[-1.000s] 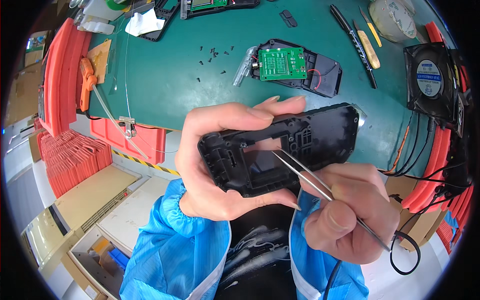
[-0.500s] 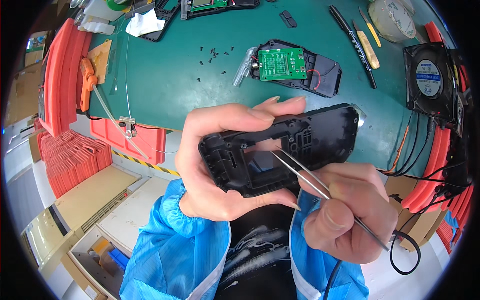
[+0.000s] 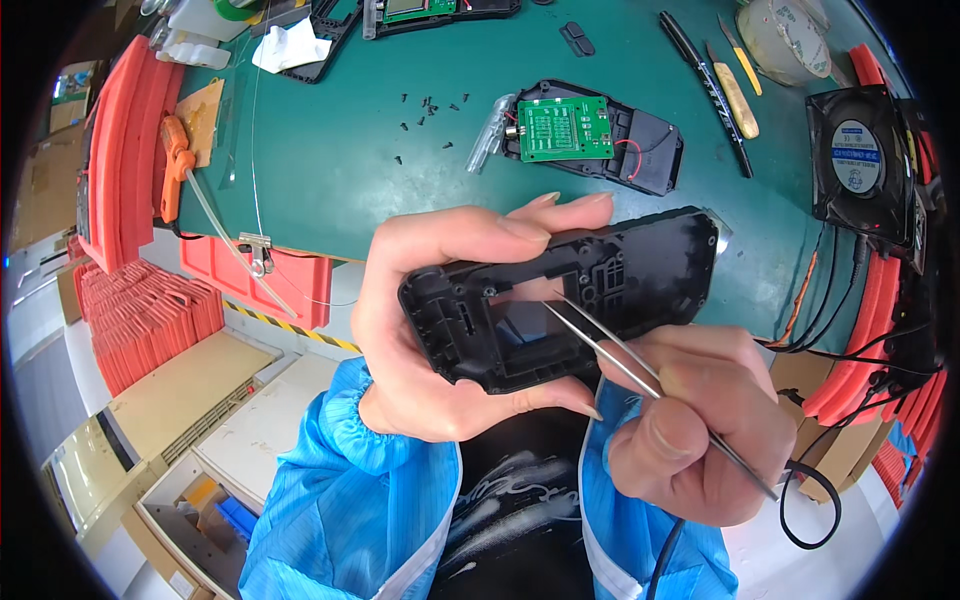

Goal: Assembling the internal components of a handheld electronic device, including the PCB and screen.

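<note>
A black plastic housing half (image 3: 650,268), its ribbed inner side facing up, is gripped from the left by my left hand (image 3: 420,320), with fingers along the far edge and the thumb along the near one. It has a rectangular window (image 3: 528,325) that looks clear. My right hand (image 3: 700,420) pinches metal tweezers (image 3: 640,378). Their two tips stand slightly apart over the window; whether they touch it I cannot tell. Beyond the housing lies another black housing half (image 3: 650,150) carrying a green circuit board (image 3: 565,128) with red wires.
Several small black screws (image 3: 428,105) are scattered on the green mat (image 3: 330,170). A black marker (image 3: 705,90), craft knives (image 3: 735,100), a tape roll (image 3: 785,40) and a black fan (image 3: 860,160) stand at the right. An orange glue gun (image 3: 175,165) hangs at the left.
</note>
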Demonstrator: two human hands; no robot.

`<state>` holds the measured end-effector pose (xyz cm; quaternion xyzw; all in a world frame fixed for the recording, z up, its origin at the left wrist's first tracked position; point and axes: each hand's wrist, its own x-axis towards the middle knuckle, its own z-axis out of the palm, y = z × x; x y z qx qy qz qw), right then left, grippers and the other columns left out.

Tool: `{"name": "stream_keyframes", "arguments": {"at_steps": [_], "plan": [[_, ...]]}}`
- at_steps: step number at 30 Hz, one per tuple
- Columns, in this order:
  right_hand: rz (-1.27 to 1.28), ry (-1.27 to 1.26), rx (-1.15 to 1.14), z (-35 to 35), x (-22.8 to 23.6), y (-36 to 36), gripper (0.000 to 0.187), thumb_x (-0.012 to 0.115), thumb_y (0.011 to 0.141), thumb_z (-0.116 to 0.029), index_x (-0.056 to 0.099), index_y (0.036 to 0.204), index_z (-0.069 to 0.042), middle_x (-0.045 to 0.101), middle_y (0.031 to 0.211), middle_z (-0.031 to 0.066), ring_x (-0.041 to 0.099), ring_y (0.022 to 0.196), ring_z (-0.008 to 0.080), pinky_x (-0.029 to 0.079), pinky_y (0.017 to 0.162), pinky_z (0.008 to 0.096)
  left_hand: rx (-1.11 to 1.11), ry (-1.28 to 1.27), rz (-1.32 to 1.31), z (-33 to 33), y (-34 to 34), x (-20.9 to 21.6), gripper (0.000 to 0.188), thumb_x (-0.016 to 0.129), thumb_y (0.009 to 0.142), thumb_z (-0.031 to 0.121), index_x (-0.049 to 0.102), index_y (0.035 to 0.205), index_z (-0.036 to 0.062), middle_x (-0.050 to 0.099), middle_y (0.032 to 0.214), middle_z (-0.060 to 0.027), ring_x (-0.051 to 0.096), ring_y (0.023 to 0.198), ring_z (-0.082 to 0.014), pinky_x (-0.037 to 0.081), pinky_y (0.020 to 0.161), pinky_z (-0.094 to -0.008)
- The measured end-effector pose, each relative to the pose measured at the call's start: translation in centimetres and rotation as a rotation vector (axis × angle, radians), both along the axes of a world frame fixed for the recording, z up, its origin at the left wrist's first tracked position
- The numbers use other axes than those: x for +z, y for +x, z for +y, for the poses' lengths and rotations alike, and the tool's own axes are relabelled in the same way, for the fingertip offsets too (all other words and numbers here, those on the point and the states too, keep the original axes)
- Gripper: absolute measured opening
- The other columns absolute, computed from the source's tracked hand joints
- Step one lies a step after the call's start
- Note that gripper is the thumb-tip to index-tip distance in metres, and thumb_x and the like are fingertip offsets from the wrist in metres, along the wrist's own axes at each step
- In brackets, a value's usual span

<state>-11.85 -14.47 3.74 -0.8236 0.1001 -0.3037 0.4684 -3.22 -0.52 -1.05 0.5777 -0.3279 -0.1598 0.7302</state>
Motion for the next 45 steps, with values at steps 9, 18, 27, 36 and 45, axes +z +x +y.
{"name": "stream_keyframes", "arguments": {"at_steps": [9, 18, 27, 36, 45], "plan": [[-0.007, 0.017, 0.021, -0.02, -0.06, -0.08, 0.046, 0.055, 0.096, -0.040, 0.055, 0.079, 0.003, 0.064, 0.070, 0.0178, 0.057, 0.055, 0.0164, 0.043, 0.049, 0.0246, 0.003, -0.024, 0.032, -0.13, -0.14, -0.11, 0.094, 0.095, 0.052, 0.012, 0.031, 0.121, 0.0083, 0.044, 0.129, -0.0423, 0.054, 0.117, -0.0437, 0.051, 0.092, -0.0543], [-0.044, 0.010, 0.014, -0.08, -0.29, -0.04, 0.042, 0.056, 0.096, -0.037, 0.054, 0.083, 0.003, 0.064, 0.070, 0.0187, 0.057, 0.055, 0.0166, 0.043, 0.048, 0.0252, 0.005, -0.001, -0.022, -0.03, 0.10, -0.20, 0.095, 0.096, 0.052, 0.015, 0.031, 0.121, 0.0075, 0.044, 0.128, -0.0434, 0.054, 0.117, -0.0440, 0.049, 0.095, -0.0547], [-0.067, 0.032, 0.023, -0.05, -0.23, -0.06, 0.043, 0.056, 0.096, -0.037, 0.055, 0.082, 0.003, 0.065, 0.071, 0.0185, 0.058, 0.057, 0.0171, 0.043, 0.050, 0.0254, 0.000, -0.012, 0.015, 0.03, -0.08, -0.14, 0.094, 0.095, 0.054, 0.014, 0.031, 0.122, 0.0077, 0.043, 0.129, -0.0425, 0.055, 0.115, -0.0440, 0.051, 0.092, -0.0546], [-0.003, -0.013, 0.021, -0.06, -0.02, -0.02, 0.048, 0.056, 0.096, -0.041, 0.056, 0.077, 0.003, 0.065, 0.069, 0.0172, 0.058, 0.056, 0.0180, 0.043, 0.049, 0.0256, 0.000, -0.007, 0.031, -0.09, -0.09, -0.12, 0.092, 0.094, 0.054, 0.011, 0.031, 0.121, 0.0087, 0.043, 0.129, -0.0422, 0.056, 0.114, -0.0431, 0.051, 0.091, -0.0544], [-0.026, -0.015, 0.048, -0.19, -0.18, -0.04, 0.044, 0.057, 0.095, -0.037, 0.053, 0.078, 0.003, 0.066, 0.070, 0.0185, 0.059, 0.058, 0.0181, 0.044, 0.050, 0.0257, 0.009, -0.008, 0.014, -0.14, -0.05, -0.26, 0.092, 0.095, 0.053, 0.011, 0.031, 0.120, 0.0089, 0.045, 0.127, -0.0420, 0.057, 0.113, -0.0427, 0.052, 0.091, -0.0532]]}}
